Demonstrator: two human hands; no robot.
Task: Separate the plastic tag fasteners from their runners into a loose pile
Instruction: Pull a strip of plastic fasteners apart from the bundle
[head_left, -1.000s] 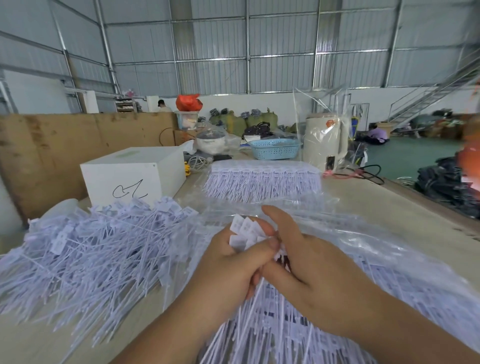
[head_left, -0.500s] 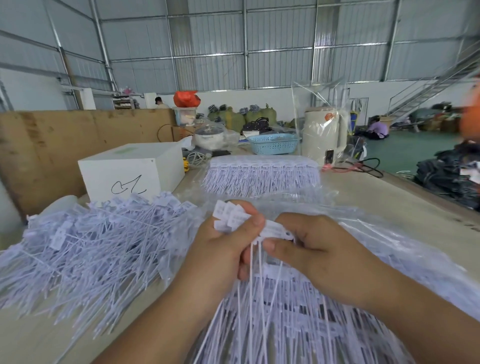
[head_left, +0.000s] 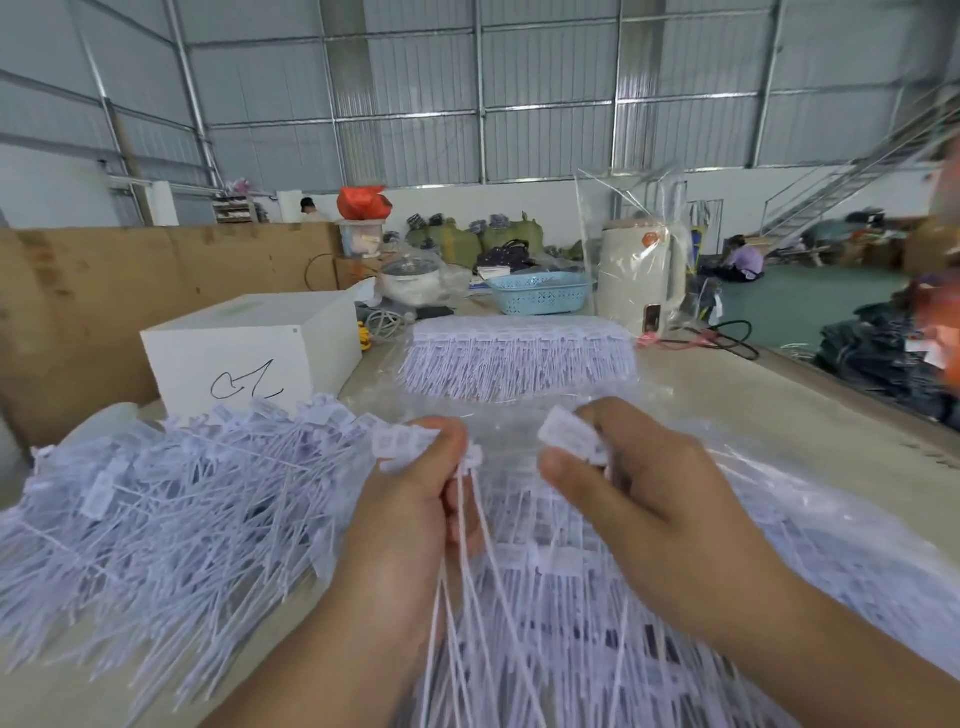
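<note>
Hands, joined half a second ago, now apart: left hand (head_left: 410, 499) in clenched grip on white plastic tag fasteners (head_left: 402, 441), thin tails trailing down; right hand (head_left: 639, 488) pinching a separate white tag cluster (head_left: 569, 434). Loose white fastener pile (head_left: 171, 499) at left on beige worktop (head_left: 753, 395). Beyond: bagged unseparated fastener rows (head_left: 519, 358), white cardboard box (head_left: 249, 353), blue plastic basket (head_left: 540, 293), cream kettle in clear bag (head_left: 639, 270).

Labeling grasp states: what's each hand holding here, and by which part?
Left hand grips a bunch of tag fasteners at their flat head ends, tails hanging down. Right hand pinches a smaller cluster of tag heads.
</note>
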